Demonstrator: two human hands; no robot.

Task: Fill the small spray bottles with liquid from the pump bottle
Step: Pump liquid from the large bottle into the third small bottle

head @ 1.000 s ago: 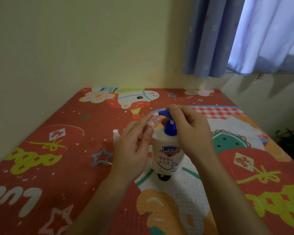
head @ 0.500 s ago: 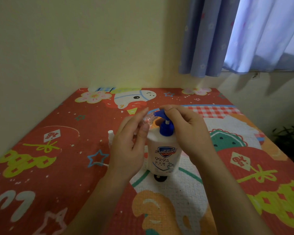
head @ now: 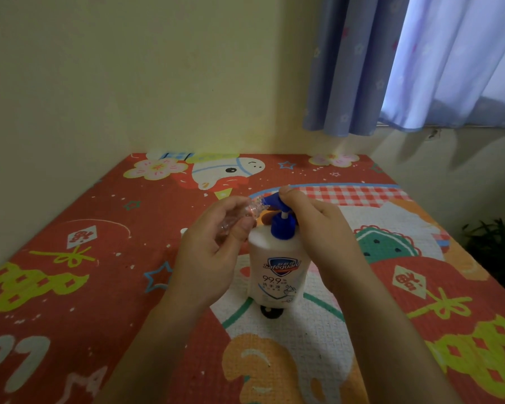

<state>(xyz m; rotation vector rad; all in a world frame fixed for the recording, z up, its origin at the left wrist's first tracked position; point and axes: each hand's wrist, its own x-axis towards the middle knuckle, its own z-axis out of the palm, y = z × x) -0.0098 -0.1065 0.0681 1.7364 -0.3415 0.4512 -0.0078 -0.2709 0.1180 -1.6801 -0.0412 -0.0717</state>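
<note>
Two hands are at work in front of you. Your left hand [head: 213, 252] holds the small clear spray bottle [head: 239, 215], tilted, its mouth at the blue nozzle. Your right hand [head: 312, 228] rests on the pump head [head: 270, 201] with fingers curled over it. The white pump bottle [head: 277, 272] stands upright on the red patterned mat [head: 70, 272], between your hands.

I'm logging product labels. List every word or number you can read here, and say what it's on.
"Safeguard": blue shield on the pump bottle.
"99.9": below it on the same label; the small Chinese lines underneath are too blurred to read.
White letters at the mat's near left edge: cut off, unreadable.
The mat's diamond signs: stylised, unreadable.
</note>
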